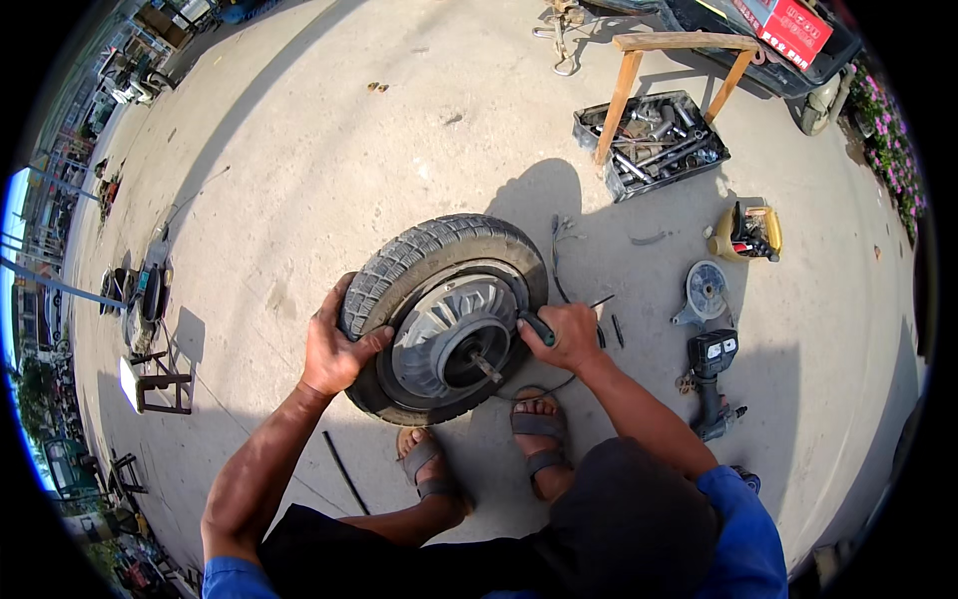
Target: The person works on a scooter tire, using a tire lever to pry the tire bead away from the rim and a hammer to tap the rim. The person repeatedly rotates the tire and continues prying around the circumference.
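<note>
A wheel with a black, dusty treaded tyre [439,240] and a grey metal hub [454,329] stands tilted in front of my feet. A short axle [486,367] sticks out of the hub's centre. My left hand [339,344] grips the tyre's left side, fingers behind the tread and thumb on the sidewall. At the wheel's right side, my right hand [566,339] is closed round a hand tool with a dark green handle [537,327]. The tool's tip cannot be made out. A thin black cable [557,262] lies on the ground beyond the wheel.
A black tray of sockets and wrenches [664,150] sits far right beneath a wooden frame [684,43]. Nearer lie a yellow container of tools [746,233], a round grey metal part [707,290] and a cordless power tool [711,379]. A small stool [160,387] stands left; a black rod [345,472] lies near.
</note>
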`<state>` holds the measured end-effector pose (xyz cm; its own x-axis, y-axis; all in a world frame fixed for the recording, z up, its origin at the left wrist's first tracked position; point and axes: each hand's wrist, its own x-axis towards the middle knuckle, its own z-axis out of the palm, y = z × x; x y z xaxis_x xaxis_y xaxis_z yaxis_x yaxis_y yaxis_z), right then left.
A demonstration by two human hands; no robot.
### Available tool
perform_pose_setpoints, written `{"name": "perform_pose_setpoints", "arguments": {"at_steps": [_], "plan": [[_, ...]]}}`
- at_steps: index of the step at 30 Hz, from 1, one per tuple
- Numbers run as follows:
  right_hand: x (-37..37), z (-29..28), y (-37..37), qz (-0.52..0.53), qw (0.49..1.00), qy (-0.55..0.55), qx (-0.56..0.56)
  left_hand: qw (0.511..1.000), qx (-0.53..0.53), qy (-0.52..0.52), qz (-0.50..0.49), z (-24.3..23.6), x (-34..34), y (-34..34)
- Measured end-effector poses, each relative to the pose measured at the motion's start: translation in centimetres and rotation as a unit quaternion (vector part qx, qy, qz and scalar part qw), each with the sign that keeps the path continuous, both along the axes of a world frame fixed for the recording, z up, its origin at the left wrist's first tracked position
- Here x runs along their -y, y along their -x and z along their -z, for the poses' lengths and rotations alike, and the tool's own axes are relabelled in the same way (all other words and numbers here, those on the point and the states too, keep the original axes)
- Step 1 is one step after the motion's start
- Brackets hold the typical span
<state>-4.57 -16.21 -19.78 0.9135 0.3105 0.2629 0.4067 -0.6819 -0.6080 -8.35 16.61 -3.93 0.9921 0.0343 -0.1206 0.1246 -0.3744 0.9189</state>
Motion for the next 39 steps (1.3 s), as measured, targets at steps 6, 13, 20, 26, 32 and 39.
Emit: {"name": "perform_pose_setpoints", "arguments": {"at_steps": [6,13,20,26,32,39], "plan": [[-0.1,-0.1,0.2,0.007,1.0,-0.001,-0.004,1.0,0.016,0.014,-0.014,0.5,-0.2,0.3],[-0.1,0.4,0.0,0.012,1.0,0.009,-0.015,1.0,0.003,-0.01,-0.004,-0.2,0.0,0.1],[0.0,0.4,0.1,0.012,1.0,0.003,-0.009,1.0,0.006,0.002,-0.017,0.5,-0.1,0.4],[-0.3,0.2,0.3,0.029,0.999,-0.008,-0.031,1.0,0.005,0.004,-0.022,0.6,-0.2,0.3],[-0.5,0.4,0.5,0.047,0.997,-0.032,-0.055,1.0,-0.004,0.006,-0.01,0.1,0.0,-0.1],[0.2,0.1,-0.7,-0.012,1.0,0.021,0.018,1.0,0.01,-0.004,-0.001,1.0,-0.5,-0.7]]}}
